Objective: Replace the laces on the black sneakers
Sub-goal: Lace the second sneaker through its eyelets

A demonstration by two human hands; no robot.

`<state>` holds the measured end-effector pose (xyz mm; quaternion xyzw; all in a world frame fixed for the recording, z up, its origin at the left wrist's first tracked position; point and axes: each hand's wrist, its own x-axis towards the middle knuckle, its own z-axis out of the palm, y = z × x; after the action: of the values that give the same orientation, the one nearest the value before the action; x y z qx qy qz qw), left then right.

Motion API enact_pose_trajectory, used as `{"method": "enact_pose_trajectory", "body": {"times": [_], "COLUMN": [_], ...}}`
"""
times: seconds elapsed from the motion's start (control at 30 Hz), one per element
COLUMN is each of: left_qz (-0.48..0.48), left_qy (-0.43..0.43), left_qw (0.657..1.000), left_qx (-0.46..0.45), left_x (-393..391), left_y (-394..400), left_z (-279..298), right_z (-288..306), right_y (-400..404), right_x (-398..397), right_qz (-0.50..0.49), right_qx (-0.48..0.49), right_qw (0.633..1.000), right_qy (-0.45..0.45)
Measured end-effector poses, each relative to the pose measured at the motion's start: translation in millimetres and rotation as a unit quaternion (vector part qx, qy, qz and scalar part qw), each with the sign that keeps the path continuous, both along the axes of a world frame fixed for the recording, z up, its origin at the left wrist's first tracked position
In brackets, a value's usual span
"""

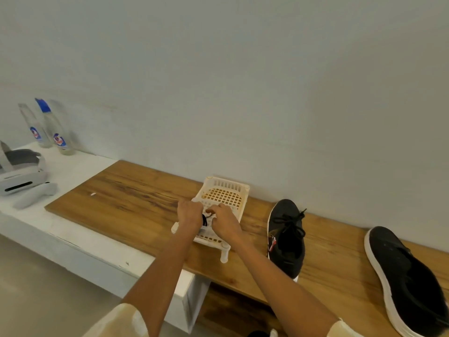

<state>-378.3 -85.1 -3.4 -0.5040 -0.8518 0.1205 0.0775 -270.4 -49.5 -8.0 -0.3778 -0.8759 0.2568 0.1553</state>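
Both hands meet over the near end of a white plastic basket [224, 194] on the wooden counter [126, 190]. The left hand [189, 214] is curled round a small bundle of black lace [205, 219], and the right hand [224, 221] sits just beside it with its fingertips pinched on a strand of the same bundle — so neither hand is free, and the lace lies between them. The sneakers lie off to the right of the hands, on the right hand's side. The nearer sneaker [286, 239] stands close to the right of the basket, its long axis running away from the person toward the wall, toe at the far end, and its own black lace [292, 224] appears to be threaded and loosely tied. The farther sneaker [408, 283] lies well apart to the right, on its side and angled, with its white sole edge turned toward the hands; whether it carries a lace cannot be told. The likely coming move is to carry the bundle rightward to a sneaker, and the right hand has the shorter reach — the left would have to cross over the basket.
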Motion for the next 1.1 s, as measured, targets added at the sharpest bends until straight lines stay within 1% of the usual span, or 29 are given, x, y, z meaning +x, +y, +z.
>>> {"method": "enact_pose_trajectory", "body": {"times": [0.07,0.17,0.23,0.33,0.4,0.47,0.53,0.57,0.6,0.63,0.67,0.73,0.77,0.83,0.9,0.97,1.03,1.1], "left_qz": [0.004,0.008,-0.004,-0.025,-0.032,-0.028,-0.025,-0.027,-0.032,-0.040,-0.058,-0.112,-0.138,-0.178,-0.205,-0.227,-0.240,-0.243], "left_qy": [-0.019,-0.048,-0.052,-0.034,-0.018,-0.028,-0.062,-0.095,-0.150,-0.225,-0.310,-0.478,-0.536,-0.608,-0.658,-0.672,-0.665,-0.661], "left_qw": [1.000,0.998,0.998,0.999,0.999,0.999,0.998,0.995,0.987,0.970,0.941,0.853,0.809,0.743,0.686,0.653,0.643,0.641], "left_qx": [0.007,0.042,0.022,-0.024,-0.036,-0.031,-0.004,0.021,0.053,0.088,0.124,0.177,0.197,0.217,0.233,0.264,0.295,0.306], "left_x": [-2.7,-8.1,-10.5,-6.8,-3.6,0.5,3.1,4.0,4.9,6.0,9.1,21.2,30.9,52.2,73.0,95.7,119.8,143.6], "left_y": [1.6,0.7,-1.0,-3.9,-2.4,-0.2,5.0,7.6,10.5,13.0,14.9,10.3,5.3,-3.3,-5.8,-1.7,6.0,12.8], "left_z": [-0.6,3.2,3.6,3.5,4.9,9.5,13.0,16.3,21.7,27.2,35.6,58.6,73.9,105.1,131.0,151.9,165.5,169.0], "right_z": [-2.9,-2.1,0.0,4.8,5.6,5.4,8.1,10.4,13.4,16.9,20.8,31.6,39.6,57.9,77.3,94.5,114.7,137.9], "right_y": [1.5,3.1,4.3,-0.2,-1.5,-2.0,-0.8,0.2,2.3,3.3,5.4,7.2,7.2,5.9,2.3,0.8,2.6,5.2], "right_x": [4.4,10.9,15.1,21.6,24.4,26.0,27.8,29.1,31.1,33.6,37.1,46.2,53.1,70.4,90.0,114.6,140.1,165.9], "right_qz": [-0.003,-0.012,-0.017,-0.020,-0.016,-0.010,-0.009,-0.013,-0.016,-0.018,-0.021,-0.020,-0.016,-0.011,-0.016,-0.007,-0.006,-0.031], "right_qx": [-0.002,-0.005,-0.009,-0.017,-0.020,-0.022,-0.022,-0.023,-0.025,-0.031,-0.043,-0.091,-0.117,-0.160,-0.217,-0.247,-0.252,-0.258], "right_qw": [1.000,0.998,0.998,0.998,0.999,0.999,0.999,0.998,0.997,0.996,0.994,0.982,0.973,0.952,0.928,0.911,0.899,0.881], "right_qy": [0.024,0.058,0.062,0.051,0.042,0.033,0.042,0.054,0.068,0.083,0.102,0.162,0.197,0.261,0.301,0.330,0.358,0.395]}}
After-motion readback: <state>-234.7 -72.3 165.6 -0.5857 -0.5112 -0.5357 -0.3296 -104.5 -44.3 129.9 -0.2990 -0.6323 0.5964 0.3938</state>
